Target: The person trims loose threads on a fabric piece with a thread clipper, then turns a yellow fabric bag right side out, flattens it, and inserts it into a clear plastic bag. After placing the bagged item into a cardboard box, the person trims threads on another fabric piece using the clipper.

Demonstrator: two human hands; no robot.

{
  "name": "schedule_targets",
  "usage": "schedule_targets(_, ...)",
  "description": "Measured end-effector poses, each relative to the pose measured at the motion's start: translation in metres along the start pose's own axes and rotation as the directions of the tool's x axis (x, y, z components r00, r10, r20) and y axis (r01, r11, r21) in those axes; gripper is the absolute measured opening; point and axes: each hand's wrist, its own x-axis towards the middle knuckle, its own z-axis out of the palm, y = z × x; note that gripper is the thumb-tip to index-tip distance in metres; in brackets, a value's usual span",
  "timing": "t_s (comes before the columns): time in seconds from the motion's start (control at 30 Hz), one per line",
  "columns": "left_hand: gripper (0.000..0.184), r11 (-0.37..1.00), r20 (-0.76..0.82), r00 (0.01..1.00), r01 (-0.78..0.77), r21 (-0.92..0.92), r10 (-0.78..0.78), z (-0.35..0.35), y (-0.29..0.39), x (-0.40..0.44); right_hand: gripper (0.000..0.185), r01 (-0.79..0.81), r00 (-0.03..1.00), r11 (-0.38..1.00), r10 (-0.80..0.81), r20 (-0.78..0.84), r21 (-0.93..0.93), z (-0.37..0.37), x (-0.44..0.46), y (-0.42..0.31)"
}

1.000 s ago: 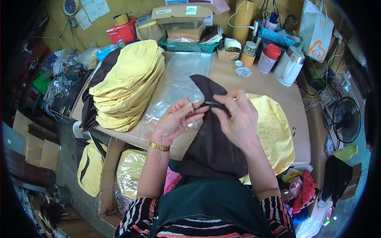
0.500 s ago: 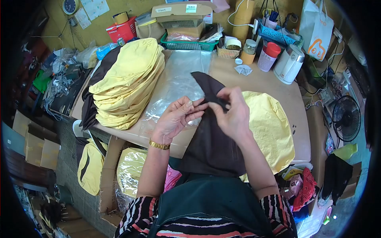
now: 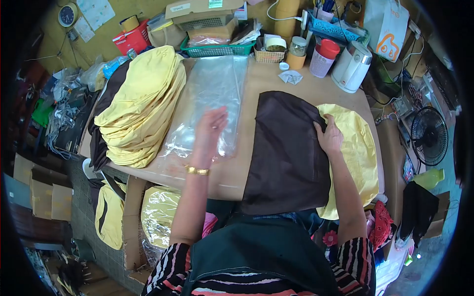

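Note:
A dark brown cloth piece point(image 3: 289, 153) with a rounded top lies spread flat at the table's front. It overlaps a yellow cloth piece point(image 3: 363, 158) on its right. My right hand point(image 3: 331, 135) rests on the brown cloth's right edge, thumb and fingers apart, with the yellow cloth beside and under it. My left hand point(image 3: 212, 123) is over the clear plastic bags point(image 3: 212, 84) left of the brown cloth. Motion blurs its fingers, and nothing shows in it. A tall stack of yellow cloth pieces point(image 3: 140, 108) stands at the left, with dark brown cloth point(image 3: 101, 123) along its side.
Along the table's back stand a green basket point(image 3: 217, 50), a small woven basket point(image 3: 269, 55), a jar point(image 3: 297, 52), a pink cup with a red top point(image 3: 323, 59) and a white kettle point(image 3: 351, 66). An open cardboard box point(image 3: 133, 217) sits below the front edge. A black fan point(image 3: 428, 135) is at right.
The brown cloth, earlier lifted and pinched between both hands, now lies flat. My left hand has let go and moved left over the plastic bags; my right hand has moved to the cloth's right edge.

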Motion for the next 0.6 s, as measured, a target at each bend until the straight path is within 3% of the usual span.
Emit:
schedule_targets(0.03,0.042,0.989,0.006,1.0,0.026,0.145,-0.027,0.015,-0.019,0.004,0.047,-0.004,1.0,1.0,0.004,0.001,0.006,0.0,0.001,-0.001)
schedule_targets(0.1,0.067,0.872,0.064,0.991,-0.133,0.47,0.117,0.055,-0.064,0.009,0.046,-0.01,1.0,1.0,0.01,0.001,0.011,0.002,0.004,0.0)
schedule_targets(0.17,0.084,0.679,0.22,0.929,-0.367,0.636,0.297,0.077,-0.076,0.001,0.044,-0.03,1.0,0.999,0.03,-0.003,0.037,0.004,0.004,0.005)
schedule_targets(0.23,0.068,0.41,0.184,0.983,-0.174,0.895,0.014,0.086,-0.072,-0.017,0.043,-0.063,0.998,0.998,0.062,0.015,0.03,0.001,0.008,0.008)
schedule_targets(0.27,0.068,0.411,0.189,0.982,-0.176,0.894,0.009,0.076,-0.079,-0.016,0.042,-0.092,0.995,0.995,0.091,0.036,0.025,0.001,0.01,0.009)
schedule_targets(0.3,0.056,0.505,0.282,0.959,-0.224,0.833,-0.04,0.056,-0.085,-0.012,0.042,-0.098,0.995,0.995,0.097,0.038,0.022,-0.001,0.012,0.01)
schedule_targets(0.37,0.035,0.563,0.302,0.886,-0.058,0.824,-0.351,0.033,-0.058,-0.015,0.042,-0.12,0.989,0.992,0.117,0.091,0.028,-0.001,0.015,0.01)
schedule_targets(0.4,0.032,0.477,0.213,0.777,0.125,0.87,-0.593,0.034,-0.031,-0.02,0.042,-0.121,0.988,0.992,0.118,0.099,0.025,0.002,0.016,0.013)
schedule_targets(0.47,0.035,0.492,0.223,0.794,0.107,0.864,-0.566,0.031,-0.024,-0.029,0.042,0.002,0.998,0.997,-0.007,0.06,0.079,0.01,0.021,0.02)
schedule_targets(0.53,0.028,0.635,0.268,0.784,0.198,0.747,-0.56,0.035,-0.02,-0.036,0.04,0.025,0.995,0.996,-0.033,0.093,0.087,0.008,0.037,0.017)
schedule_targets(0.57,0.028,0.635,0.264,0.787,0.2,0.746,-0.558,0.032,-0.025,-0.036,0.04,0.032,0.984,0.998,-0.042,0.174,0.061,0.002,0.044,0.012)
schedule_targets(0.6,0.023,0.722,0.274,0.839,0.187,0.666,-0.47,0.026,-0.036,-0.032,0.039,0.037,0.967,0.999,-0.045,0.252,0.037,-0.009,0.048,0.005)
